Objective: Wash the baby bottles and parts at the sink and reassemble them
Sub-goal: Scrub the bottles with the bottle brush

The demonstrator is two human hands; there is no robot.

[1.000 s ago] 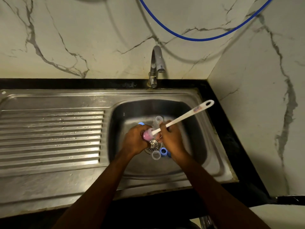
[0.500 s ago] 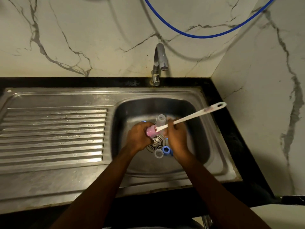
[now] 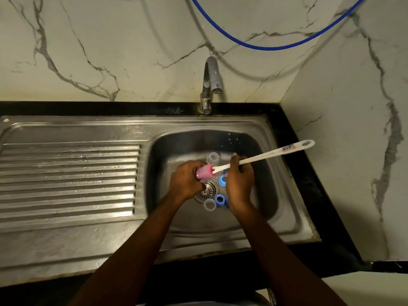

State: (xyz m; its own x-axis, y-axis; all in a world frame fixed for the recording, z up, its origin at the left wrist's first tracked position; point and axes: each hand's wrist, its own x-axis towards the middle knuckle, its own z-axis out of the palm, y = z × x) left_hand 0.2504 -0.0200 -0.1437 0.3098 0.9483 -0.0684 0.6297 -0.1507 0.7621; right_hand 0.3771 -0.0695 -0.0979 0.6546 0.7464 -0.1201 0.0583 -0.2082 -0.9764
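Observation:
Over the sink basin (image 3: 262, 195), my left hand (image 3: 185, 181) grips a small clear bottle part with the pink sponge head (image 3: 204, 173) of a bottle brush pushed into it. My right hand (image 3: 239, 180) grips the brush's long white handle (image 3: 265, 154), which slants up to the right. Two blue rings (image 3: 223, 180) (image 3: 219, 200) and a clear cap (image 3: 209, 205) lie around the drain strainer (image 3: 206, 192). Another clear part (image 3: 213, 157) stands behind my hands. The part in my left hand is mostly hidden by my fingers.
The tap (image 3: 210, 85) stands at the back of the sink, with no water running. A ribbed steel drainboard (image 3: 68, 180) stretches to the left. A blue hose (image 3: 276, 46) hangs across the marble wall. A black counter edge (image 3: 309, 184) borders the sink on the right.
My right hand has slid back along the handle and the brush head has come partly out of the part. The view has shifted slightly.

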